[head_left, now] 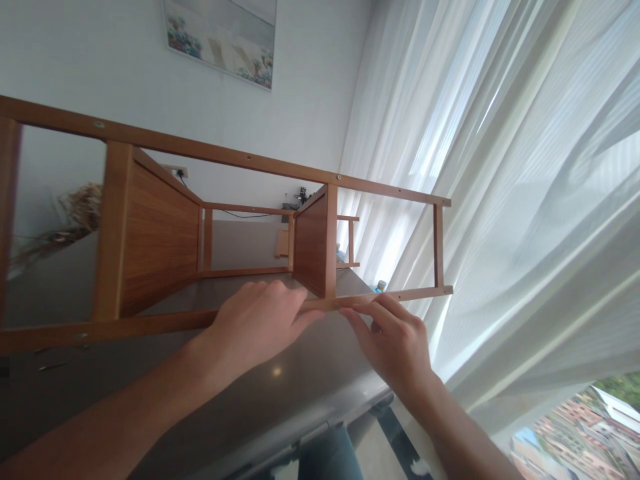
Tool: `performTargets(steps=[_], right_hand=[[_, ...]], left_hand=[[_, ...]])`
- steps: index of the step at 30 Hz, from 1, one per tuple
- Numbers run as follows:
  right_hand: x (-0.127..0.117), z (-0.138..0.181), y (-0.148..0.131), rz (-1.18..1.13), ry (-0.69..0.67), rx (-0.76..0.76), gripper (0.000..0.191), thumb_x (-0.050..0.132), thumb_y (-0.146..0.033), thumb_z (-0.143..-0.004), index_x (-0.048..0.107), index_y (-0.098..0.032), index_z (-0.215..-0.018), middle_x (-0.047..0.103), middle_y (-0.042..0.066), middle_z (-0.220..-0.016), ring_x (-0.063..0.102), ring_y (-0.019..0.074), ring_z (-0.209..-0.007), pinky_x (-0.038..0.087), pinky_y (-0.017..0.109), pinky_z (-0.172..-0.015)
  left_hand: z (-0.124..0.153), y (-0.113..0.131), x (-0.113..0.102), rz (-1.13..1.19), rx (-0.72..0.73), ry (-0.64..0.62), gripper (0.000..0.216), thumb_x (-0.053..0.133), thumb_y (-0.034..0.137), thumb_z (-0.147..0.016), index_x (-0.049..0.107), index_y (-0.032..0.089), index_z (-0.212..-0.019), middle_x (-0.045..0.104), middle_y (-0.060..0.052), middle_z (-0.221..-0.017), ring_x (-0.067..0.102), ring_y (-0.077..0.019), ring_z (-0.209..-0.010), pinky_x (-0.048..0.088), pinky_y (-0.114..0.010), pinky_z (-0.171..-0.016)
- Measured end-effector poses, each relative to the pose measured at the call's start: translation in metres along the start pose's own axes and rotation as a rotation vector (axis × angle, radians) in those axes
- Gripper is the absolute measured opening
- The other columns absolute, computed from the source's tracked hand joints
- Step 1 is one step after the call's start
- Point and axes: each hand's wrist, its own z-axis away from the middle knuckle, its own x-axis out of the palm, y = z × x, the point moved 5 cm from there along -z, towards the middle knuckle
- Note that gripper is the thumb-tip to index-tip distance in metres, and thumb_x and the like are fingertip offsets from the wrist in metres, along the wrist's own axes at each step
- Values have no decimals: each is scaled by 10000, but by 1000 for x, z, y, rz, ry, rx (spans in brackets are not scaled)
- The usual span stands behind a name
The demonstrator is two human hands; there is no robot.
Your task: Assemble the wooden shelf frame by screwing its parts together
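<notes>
A brown wooden shelf unit (163, 243) lies on its side, its two inner boards standing upright between long rails. My left hand (255, 317) is closed over the near lower rail, fingers across the top and thumb along the front. Just right of it, my right hand (393, 333) has its thumb and forefinger pinched together at the same rail, by the joint below the right-hand board (313, 240). Whatever those fingertips hold, if anything, is too small or hidden to make out. Metal screw heads show along the upper rail (295, 168).
The unit rests on a grey table (295, 373); small thin metal pieces (53, 365) lie at its left. Dried stalks (83, 210) are behind the frame. A small jar (381, 286) stands near the white curtains (500, 220). Below the table edge is a dark blue chair (330, 457).
</notes>
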Motion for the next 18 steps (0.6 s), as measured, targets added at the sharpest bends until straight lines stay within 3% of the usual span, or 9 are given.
performTargets(steps=[6, 12, 18], right_hand=[[3, 2, -1, -7, -69, -19, 188, 661, -330, -1018, 789, -208, -952, 738, 39, -829, 620, 114, -586, 486, 244, -554], [3, 0, -1, -20, -203, -207, 195, 554, -174, -1056, 746, -200, -1080, 784, 66, -1041, 747, 146, -838, 592, 237, -747], [1, 8, 0, 22, -158, -373, 236, 563, -20, -989, 729, -141, -1105, 793, 79, -1029, 762, 170, -880, 602, 253, -732]], left_hand=[[1, 0, 2, 11, -4, -24, 526, 410, 625, -1006, 744, 222, -949, 748, -134, -831, 747, -370, -793, 509, -414, -703], [2, 3, 3, -5, 10, -23, 500, 422, 610, -1009, 729, 223, -933, 756, -127, -829, 753, -375, -776, 501, -404, -665], [4, 5, 7, 16, 16, -69, 472, 435, 598, -1009, 732, 238, -935, 771, -127, -865, 760, -378, -799, 505, -402, -658]])
